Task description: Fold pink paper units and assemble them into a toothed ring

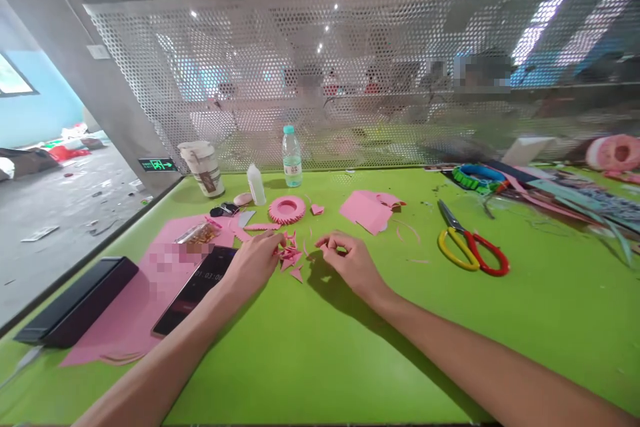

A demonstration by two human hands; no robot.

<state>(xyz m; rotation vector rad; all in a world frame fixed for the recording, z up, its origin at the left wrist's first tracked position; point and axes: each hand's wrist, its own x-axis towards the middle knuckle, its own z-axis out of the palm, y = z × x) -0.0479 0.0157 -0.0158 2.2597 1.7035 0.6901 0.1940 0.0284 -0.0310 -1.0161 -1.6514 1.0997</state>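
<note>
**A:** What do we have at our hands?

**B:** Our left hand [253, 263] is curled closed, fingertips at a heap of pink scraps [290, 257] on the worktop [320, 360]. We can't tell whether it grips one.

**A:** And the right hand [353, 263]?

**B:** Closed in a pinch, just beside the heap. Anything between its fingers is too small for us to tell.

**A:** What lies ahead of us?

**B:** A pink ring [287, 209] just beyond the heap, and a pink sheet [367, 209] past our right hand. Scissors [473, 245] lie further right.

**A:** And to our left?

**B:** A phone [193, 290] rests on a larger pink sheet [117, 307], beside a black case [75, 300]. Beyond stand a water bottle [292, 157] and a white bottle [256, 184].
</note>
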